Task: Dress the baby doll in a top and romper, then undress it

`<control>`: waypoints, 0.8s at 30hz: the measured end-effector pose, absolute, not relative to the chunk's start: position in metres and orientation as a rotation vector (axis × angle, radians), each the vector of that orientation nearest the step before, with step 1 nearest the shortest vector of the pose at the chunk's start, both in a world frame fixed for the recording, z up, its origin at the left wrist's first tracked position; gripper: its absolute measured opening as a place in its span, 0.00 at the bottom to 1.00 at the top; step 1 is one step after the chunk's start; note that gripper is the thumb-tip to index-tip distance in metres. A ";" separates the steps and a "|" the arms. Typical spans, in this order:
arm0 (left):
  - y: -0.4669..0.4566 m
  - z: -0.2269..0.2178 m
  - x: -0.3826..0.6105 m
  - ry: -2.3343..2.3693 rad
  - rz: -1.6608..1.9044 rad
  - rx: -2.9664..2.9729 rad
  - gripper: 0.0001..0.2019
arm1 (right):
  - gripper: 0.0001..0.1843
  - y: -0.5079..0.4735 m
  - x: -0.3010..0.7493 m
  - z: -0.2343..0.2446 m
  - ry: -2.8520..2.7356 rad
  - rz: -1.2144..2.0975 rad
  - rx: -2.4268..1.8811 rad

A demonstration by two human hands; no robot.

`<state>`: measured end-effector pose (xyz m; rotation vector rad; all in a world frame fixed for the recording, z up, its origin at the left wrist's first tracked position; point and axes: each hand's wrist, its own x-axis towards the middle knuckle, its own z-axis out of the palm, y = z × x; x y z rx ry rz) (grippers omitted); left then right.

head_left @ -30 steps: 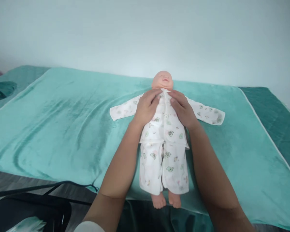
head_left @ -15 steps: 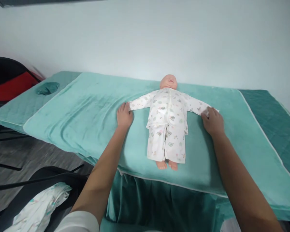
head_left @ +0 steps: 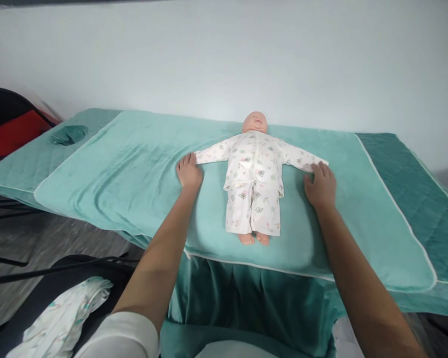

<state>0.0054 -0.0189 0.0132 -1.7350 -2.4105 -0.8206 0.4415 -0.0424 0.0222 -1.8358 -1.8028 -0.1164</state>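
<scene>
A baby doll (head_left: 255, 122) lies on its back on the green mat (head_left: 145, 149), its head toward the wall. It wears a white printed long-sleeved top (head_left: 254, 156) and matching trousers (head_left: 253, 209), with bare feet showing below. Both sleeves stretch out sideways. At the cuff of the sleeve on the left is my left hand (head_left: 189, 171), palm down, its fingers lying against the cuff and mat. My right hand (head_left: 322, 188) rests at the other sleeve's end, fingers extended and thumb apart, the fingertips touching the cloth. The doll's hands are not visible.
The mat covers a padded bed (head_left: 406, 174) with a face hole (head_left: 69, 134) at its left end, against a white wall. A black chair (head_left: 59, 268) at lower left bears a crumpled white printed cloth (head_left: 65, 318). Another black-and-red chair (head_left: 15, 132) stands farther left.
My right hand's fingers have loosened from the cuff and straightened. My left hand's fingers have flattened slightly beside the other cuff. The view has shifted a little; the doll lies in the same pose.
</scene>
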 end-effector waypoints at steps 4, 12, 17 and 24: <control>-0.035 0.019 0.012 -2.433 -0.867 -1.723 0.32 | 0.23 -0.085 0.414 0.022 -1.841 0.022 -1.504; -0.080 0.023 0.036 -2.331 -0.879 -1.883 0.30 | 0.13 -0.187 0.350 0.036 -1.839 0.326 -1.137; -0.094 0.022 0.076 -2.359 -0.896 -1.970 0.28 | 0.16 -0.224 0.327 0.064 -2.221 0.338 -1.098; -0.107 0.029 0.095 -2.235 -0.766 -2.106 0.25 | 0.15 -0.237 0.299 0.067 -2.447 0.012 -1.334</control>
